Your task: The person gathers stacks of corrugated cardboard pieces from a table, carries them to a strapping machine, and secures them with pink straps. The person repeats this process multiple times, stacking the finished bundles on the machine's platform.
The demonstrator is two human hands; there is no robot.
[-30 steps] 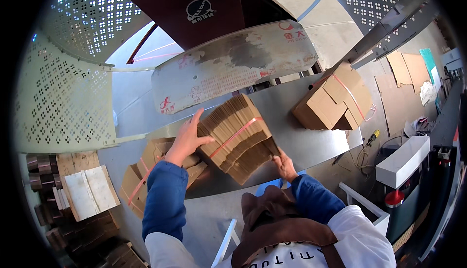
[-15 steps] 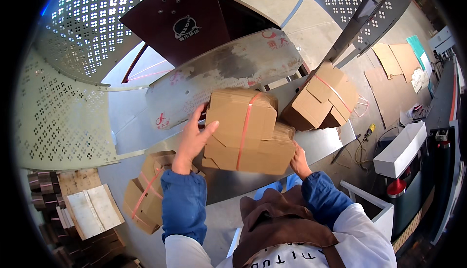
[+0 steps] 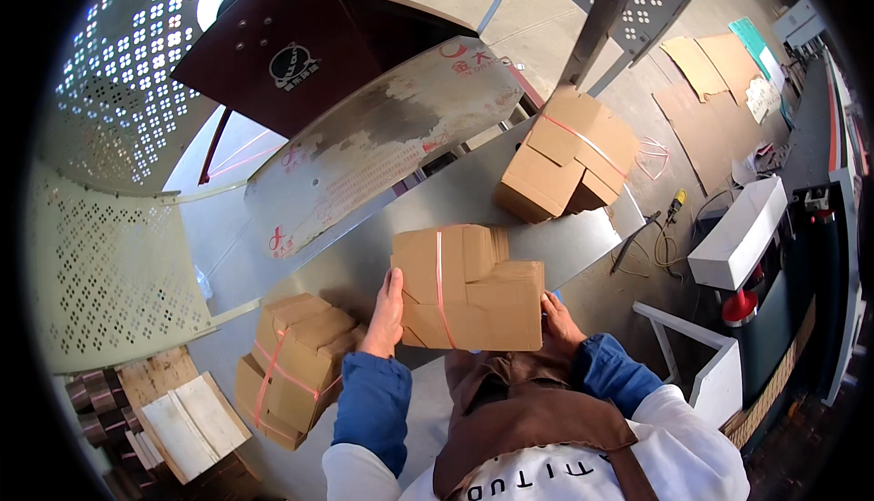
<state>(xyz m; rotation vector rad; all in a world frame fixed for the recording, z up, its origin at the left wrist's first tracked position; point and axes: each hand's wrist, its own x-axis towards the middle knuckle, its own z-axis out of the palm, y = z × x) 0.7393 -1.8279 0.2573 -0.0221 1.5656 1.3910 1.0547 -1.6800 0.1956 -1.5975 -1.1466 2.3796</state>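
Observation:
A bundle of flat folded cardboard boxes (image 3: 478, 296), bound with a pink strap, is held between my two hands just in front of my brown apron. My left hand (image 3: 389, 314) grips its left edge, thumb up along the side. At the lower right edge, my right hand (image 3: 560, 321) clasps the bundle; some of those fingers are hidden behind it. A second strapped cardboard bundle (image 3: 564, 160) sits at the right of the metal table (image 3: 364, 264). To the left of my left forearm is another strapped cardboard bundle (image 3: 287, 355).
Behind the table stands a machine with a dark red panel (image 3: 273, 50) and a worn pale plate (image 3: 391, 128). Perforated guards (image 3: 109, 255) rise at left. A white tray (image 3: 737, 237) and a white frame (image 3: 710, 364) stand at right. Cardboard sheets (image 3: 706, 119) lie on the floor.
Both hands have drawn the held bundle down and nearer to my body, away from the machine. The view has shifted, so more of the left bundle shows.

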